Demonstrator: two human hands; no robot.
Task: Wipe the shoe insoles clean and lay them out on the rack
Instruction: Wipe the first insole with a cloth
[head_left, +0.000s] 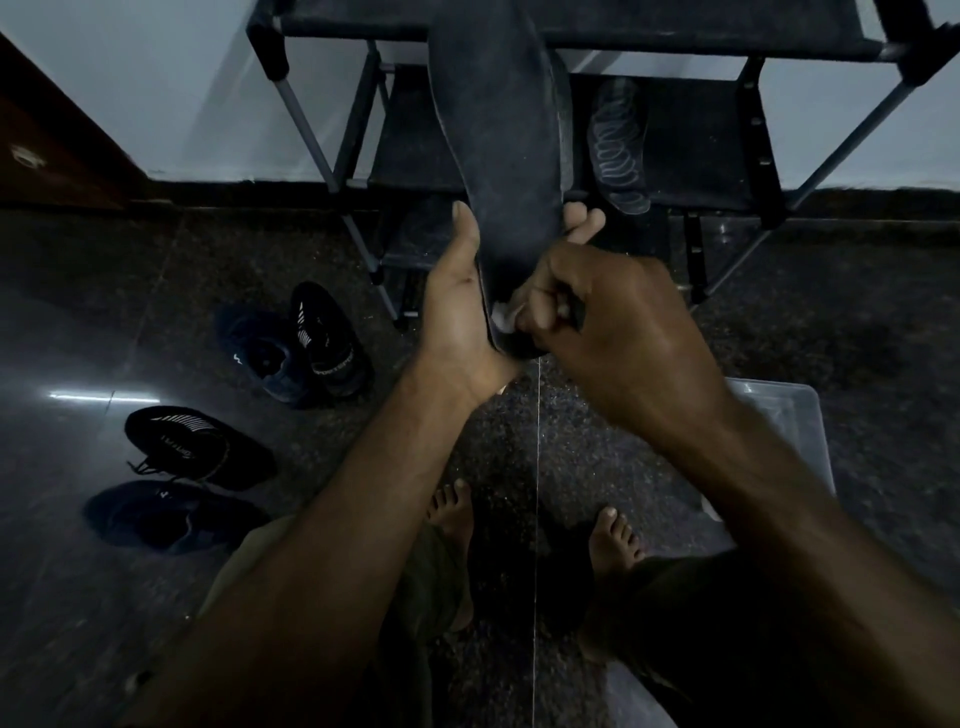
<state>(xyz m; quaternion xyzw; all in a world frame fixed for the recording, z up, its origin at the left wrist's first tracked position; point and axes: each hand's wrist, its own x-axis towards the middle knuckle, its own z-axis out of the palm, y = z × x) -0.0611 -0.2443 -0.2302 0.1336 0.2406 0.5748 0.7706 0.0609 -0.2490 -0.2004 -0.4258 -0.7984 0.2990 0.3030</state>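
The person stood barefoot before the rack (810, 52), holding a dark insole (498, 135) up lengthwise, toe end pointing away. The left hand (457, 306) cradled its heel end, thumb along one edge and fingers curled round the other, which I took as a way to keep the flat face steady and exposed for wiping. The right hand (587, 312) was bunched tight round a small white cloth (501, 314), pressing it onto the heel. Another insole (618, 140), with a looped pattern, already lay on a lower shelf. Four dark shoes sat on the floor to the left; one striped shoe (327, 338) carried white lettering on its side, too blurred for me to read. A clear plastic tub (795, 415) stood at the right.
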